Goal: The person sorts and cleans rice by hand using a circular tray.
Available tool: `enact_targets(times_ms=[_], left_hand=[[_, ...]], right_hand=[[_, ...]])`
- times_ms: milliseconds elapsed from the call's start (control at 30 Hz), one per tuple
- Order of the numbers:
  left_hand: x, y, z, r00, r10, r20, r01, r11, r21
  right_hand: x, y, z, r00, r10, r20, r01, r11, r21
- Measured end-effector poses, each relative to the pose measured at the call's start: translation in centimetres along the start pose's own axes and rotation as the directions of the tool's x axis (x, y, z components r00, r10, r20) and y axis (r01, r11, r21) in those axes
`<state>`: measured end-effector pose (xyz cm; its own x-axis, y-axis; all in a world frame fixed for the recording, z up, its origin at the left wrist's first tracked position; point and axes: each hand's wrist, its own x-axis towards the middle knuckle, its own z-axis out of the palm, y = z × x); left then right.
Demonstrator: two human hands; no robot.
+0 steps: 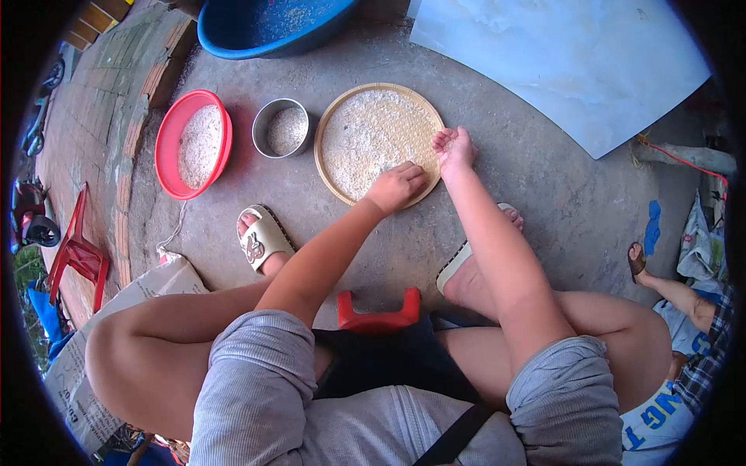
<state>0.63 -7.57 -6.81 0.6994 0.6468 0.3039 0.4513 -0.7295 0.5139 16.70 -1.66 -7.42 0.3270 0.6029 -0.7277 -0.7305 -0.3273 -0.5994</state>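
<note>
A round woven tray (320, 159) lies on the ground in front of me, spread with pale grains (373, 128) that look like rice. My left hand (398, 186) is over the tray's near right part, back up, its fingers bent down and together at the grains. What its fingertips pinch, if anything, is hidden. Just beyond the right rim, my right hand (454, 149) is turned palm up with the fingers curled in. Whether grains lie inside that curl is too small to tell.
Left of the tray stand a metal pot (283, 152) and a red basin (163, 159), both holding grain. A blue tub (233, 53) sits farther back, beside a pale sheet (544, 62). A red stool (381, 318) is under me. Another person's leg (684, 299) shows at right.
</note>
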Motion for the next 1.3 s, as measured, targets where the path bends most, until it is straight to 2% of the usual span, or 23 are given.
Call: enact_targets(times_ms=[67,133,200,233,267,333,367,400,467,500,533,600,667,767,800,867,900,933,1000,1067,1167,1267,1300], left_hand=[[-0.5,-0.8,-1.0,0.996,-0.069,0.048,0.07,0.997,-0.029],[-1.3,-2.3,-1.7,0.99,-0.14,0.003,0.14,0.989,-0.056],[-1.4,-3.5,-2.9,0.938,-0.325,-0.123,0.32,0.946,-0.058],[-1.1,-3.7,-3.4,0.863,-0.439,-0.25,0.428,0.898,-0.098],[-0.7,-3.9,-3.9,0.863,-0.437,-0.255,0.427,0.899,-0.094],[0.5,-3.9,-5.5,0.673,-0.658,-0.337,0.575,0.752,-0.322],[1.3,-3.5,-6.1,0.626,-0.702,-0.341,0.58,0.711,-0.398],[2.0,-3.1,-6.6,0.624,-0.701,-0.346,0.58,0.712,-0.396],[3.2,-2.2,-7.6,0.759,-0.64,-0.115,0.481,0.672,-0.564],[4.0,-1.3,-8.7,0.795,-0.601,0.079,0.514,0.6,-0.613],[4.1,-1.3,-8.7,0.796,-0.6,0.075,0.511,0.601,-0.614],[4.3,-1.6,-8.6,0.85,-0.516,-0.102,0.449,0.813,-0.37],[3.3,-2.6,-8.6,0.817,-0.559,-0.142,0.49,0.803,-0.341],[0.0,-4.6,-7.3,0.706,-0.685,-0.18,0.67,0.728,-0.144],[-1.0,-4.5,-7.0,0.704,-0.685,-0.186,0.67,0.728,-0.144],[-2.8,-4.7,-5.6,0.779,-0.595,-0.197,0.612,0.79,0.038],[-3.0,-4.3,-5.3,0.796,-0.574,-0.192,0.593,0.803,0.06],[-3.1,-3.9,-4.9,0.797,-0.574,-0.189,0.592,0.804,0.059],[-2.9,-2.4,-3.7,0.857,-0.511,-0.065,0.515,0.852,0.093],[-2.0,-0.5,-3.1,0.87,-0.483,0.099,0.481,0.875,0.051],[-1.2,0.2,-0.9,0.904,-0.426,-0.017,0.425,0.904,-0.049],[0.1,0.3,-1.0,0.858,-0.514,-0.013,0.502,0.843,-0.194],[0.6,0.2,-1.6,0.835,-0.538,-0.117,0.5,0.83,-0.247]], right_hand=[[0.3,0.1,-0.3,1.0,-0.003,0.03,0.003,1.0,-0.021],[-0.1,0.1,-0.1,0.998,-0.004,0.062,0.007,0.999,-0.044],[-0.8,0.1,0.2,0.999,-0.01,0.046,0.015,0.993,-0.119],[-1.1,0.1,0.4,0.999,-0.012,0.053,0.018,0.993,-0.119],[-1.3,0.2,0.6,0.997,0.027,0.066,-0.018,0.99,-0.141],[-1.6,0.6,1.1,0.994,0.067,0.084,-0.052,0.985,-0.163],[-1.8,0.9,1.3,0.969,0.191,0.159,-0.162,0.97,-0.181],[-2.0,1.2,1.6,0.922,0.312,0.231,-0.266,0.941,-0.208],[-3.0,1.6,2.4,0.901,0.355,0.251,-0.319,0.932,-0.172],[-3.3,1.7,2.7,0.879,0.396,0.267,-0.373,0.918,-0.135],[-3.5,1.5,2.9,0.879,0.394,0.269,-0.37,0.919,-0.137],[-3.3,1.4,3.4,0.889,0.364,0.28,-0.345,0.932,-0.114],[-2.1,1.3,3.1,0.887,0.375,0.269,-0.383,0.923,-0.022],[-0.4,1.1,2.0,0.92,0.36,0.155,-0.337,0.928,-0.156],[-0.4,1.1,1.8,0.919,0.36,0.16,-0.335,0.928,-0.159],[-0.6,1.4,1.0,0.931,0.363,0.039,-0.35,0.918,-0.187],[-0.7,1.6,0.6,0.934,0.355,0.05,-0.334,0.912,-0.237],[-0.7,1.8,0.4,0.934,0.355,0.047,-0.335,0.912,-0.236],[-0.8,2.3,0.1,0.933,0.359,0.032,-0.334,0.893,-0.301],[-1.1,2.5,0.2,0.923,0.381,0.053,-0.346,0.883,-0.316],[-0.5,2.9,0.3,0.916,0.394,0.072,-0.345,0.868,-0.358],[0.0,2.7,0.0,0.934,0.349,0.075,-0.296,0.875,-0.383],[0.0,2.7,-0.1,0.947,0.311,0.082,-0.258,0.888,-0.38]])
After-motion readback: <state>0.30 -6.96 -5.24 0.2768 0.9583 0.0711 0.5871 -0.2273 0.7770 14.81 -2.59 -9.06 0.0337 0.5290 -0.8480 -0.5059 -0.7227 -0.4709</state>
